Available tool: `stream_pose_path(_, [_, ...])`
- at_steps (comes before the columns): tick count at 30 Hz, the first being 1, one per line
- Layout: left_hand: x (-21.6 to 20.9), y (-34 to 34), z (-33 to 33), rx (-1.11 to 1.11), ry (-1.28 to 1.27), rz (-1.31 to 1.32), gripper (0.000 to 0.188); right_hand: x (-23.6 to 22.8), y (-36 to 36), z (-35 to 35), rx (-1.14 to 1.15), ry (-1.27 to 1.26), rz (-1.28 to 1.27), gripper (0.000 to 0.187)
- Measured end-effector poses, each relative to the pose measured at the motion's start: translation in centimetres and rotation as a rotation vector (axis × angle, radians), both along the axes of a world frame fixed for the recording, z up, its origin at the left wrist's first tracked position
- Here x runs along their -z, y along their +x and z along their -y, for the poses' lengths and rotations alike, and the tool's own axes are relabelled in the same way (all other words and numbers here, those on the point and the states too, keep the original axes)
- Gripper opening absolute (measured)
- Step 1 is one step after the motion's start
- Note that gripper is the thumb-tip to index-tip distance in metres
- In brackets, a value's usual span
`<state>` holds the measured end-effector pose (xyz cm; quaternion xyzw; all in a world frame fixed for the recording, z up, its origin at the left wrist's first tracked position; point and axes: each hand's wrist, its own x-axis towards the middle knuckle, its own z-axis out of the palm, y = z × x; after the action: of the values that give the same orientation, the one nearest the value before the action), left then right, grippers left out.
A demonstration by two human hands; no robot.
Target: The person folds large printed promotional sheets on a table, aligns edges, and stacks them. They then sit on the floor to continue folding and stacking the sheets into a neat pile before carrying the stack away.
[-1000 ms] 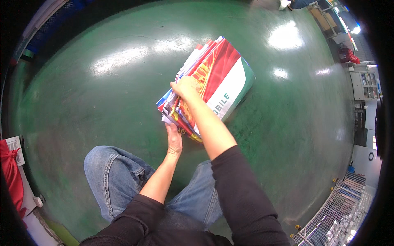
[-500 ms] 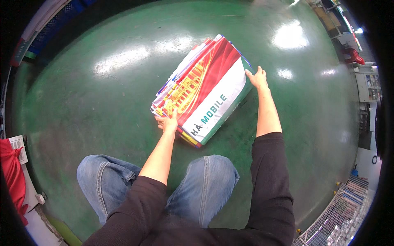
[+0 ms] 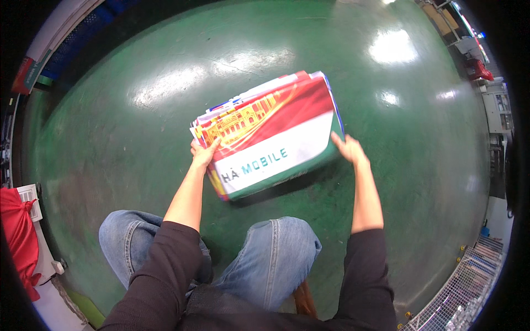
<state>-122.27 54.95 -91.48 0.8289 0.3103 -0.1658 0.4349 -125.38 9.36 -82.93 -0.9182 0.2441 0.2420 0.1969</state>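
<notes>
Between my two hands is a thick stack of printed sheets (image 3: 276, 132), red, white and green on top with a yellow building picture and lettering. Its layered edges look uneven along the far and left sides; whether they are cloth or plastic I cannot tell. My left hand (image 3: 204, 153) grips the left end, thumb on top and fingers around the side. At the right end my right hand (image 3: 351, 149) holds the edge, its thumb on the green border and its fingers partly hidden. A dark shadow shows beneath the near edge, and the stack looks slightly raised from the floor.
Around the stack spreads a shiny green floor (image 3: 138, 149). My knees in jeans (image 3: 270, 254) are just on the near side. A wire mesh cart (image 3: 452, 292) stands at lower right, red cloth (image 3: 19, 237) hangs at far left, and a blue crate (image 3: 72, 44) is at upper left.
The stack has turned clockwise, so its long side lies closer to level across the view. My left hand has shifted left and slightly away; my right hand has come nearer to me.
</notes>
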Motion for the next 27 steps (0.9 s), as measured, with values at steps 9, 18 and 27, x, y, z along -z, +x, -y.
stream_pose_path(9, [-4.7, -0.2, -4.8, 0.287, -0.511, -0.18, 0.089, 2.5, -17.8, -5.8, 0.312, 0.314, 0.079, 0.089])
stream_pose_path(18, [-4.5, -2.1, -6.2, 0.138, -0.796, -0.336, 0.06, 6.1, -17.4, -7.1, 0.515, 0.274, 0.143, 0.102])
stream_pose_path(27, [-4.1, -1.1, -8.5, 0.161, -1.046, -0.45, 0.049, 7.8, -16.0, -7.4, 0.7, 0.474, 0.051, 0.111])
